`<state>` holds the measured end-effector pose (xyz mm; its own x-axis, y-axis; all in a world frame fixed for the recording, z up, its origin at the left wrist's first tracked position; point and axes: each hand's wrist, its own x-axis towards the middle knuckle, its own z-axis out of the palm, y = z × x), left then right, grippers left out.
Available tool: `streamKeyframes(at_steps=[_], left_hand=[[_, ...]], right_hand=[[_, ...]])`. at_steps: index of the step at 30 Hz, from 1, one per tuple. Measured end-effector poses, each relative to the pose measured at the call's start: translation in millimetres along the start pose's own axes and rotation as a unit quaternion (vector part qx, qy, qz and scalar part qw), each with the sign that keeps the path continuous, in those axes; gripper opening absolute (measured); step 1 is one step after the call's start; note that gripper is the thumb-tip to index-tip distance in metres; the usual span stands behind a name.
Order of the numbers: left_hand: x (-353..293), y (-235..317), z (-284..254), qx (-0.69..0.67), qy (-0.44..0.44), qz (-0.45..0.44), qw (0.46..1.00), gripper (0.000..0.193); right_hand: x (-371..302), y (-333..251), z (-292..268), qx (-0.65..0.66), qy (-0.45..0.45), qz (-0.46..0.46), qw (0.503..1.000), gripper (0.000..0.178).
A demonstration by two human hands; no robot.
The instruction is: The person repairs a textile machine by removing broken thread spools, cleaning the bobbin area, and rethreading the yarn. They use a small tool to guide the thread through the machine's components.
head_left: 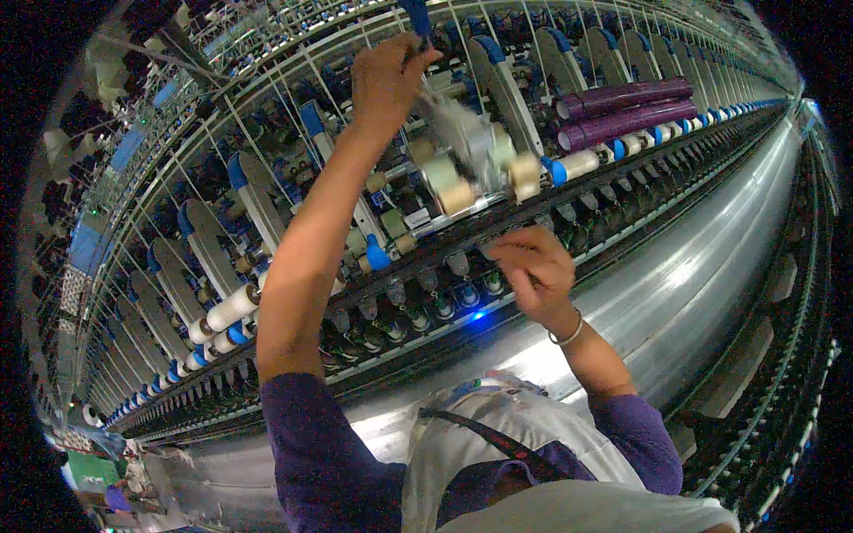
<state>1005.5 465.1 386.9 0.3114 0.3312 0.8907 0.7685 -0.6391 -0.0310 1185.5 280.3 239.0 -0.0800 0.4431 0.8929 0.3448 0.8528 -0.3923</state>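
Note:
My left hand (pixel 387 84) is raised at the top middle, its fingers closed at the blue-tipped lever (pixel 416 19) of a lifted pressure arm (pixel 464 124) on a spinning frame. Motion blurs this arm and partly hides the grip. Below it, pale green and cream rollers (pixel 442 174) show. My right hand (pixel 538 266) is lower and to the right, in front of the dark rail, with bent fingers pointing left and the thumb apart. Nothing shows in it. Close by, a row of spindles (pixel 444 306) runs under the rail, and a blue light (pixel 479 315) glows there.
Two purple tubes (pixel 626 124) lie across the arms to the right. Other blue-tipped pressure arms (pixel 258 191) line the frame both ways. White rollers (pixel 233 306) sit at left. A shiny metal cover (pixel 657 284) curves along the near side, with another machine row (pixel 782 382) at far right.

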Motion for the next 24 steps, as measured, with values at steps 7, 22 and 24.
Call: streamKeyframes(at_steps=[7,22,24], left_hand=[[-53.0,26.1,-7.9,-0.031,-0.114,0.125,0.985,0.014],[-93.9,104.8,-28.7,-0.262,-0.234,-0.169,0.921,0.023],[-108.8,106.3,-18.3,-0.294,-0.127,-0.152,0.935,0.019]], right_hand=[[60.3,8.3,-9.9,-0.040,0.090,-0.029,0.995,0.012],[56.6,78.0,36.3,-0.030,-0.285,-0.152,0.946,0.039],[30.8,92.2,38.1,-0.178,-0.285,-0.174,0.926,0.032]])
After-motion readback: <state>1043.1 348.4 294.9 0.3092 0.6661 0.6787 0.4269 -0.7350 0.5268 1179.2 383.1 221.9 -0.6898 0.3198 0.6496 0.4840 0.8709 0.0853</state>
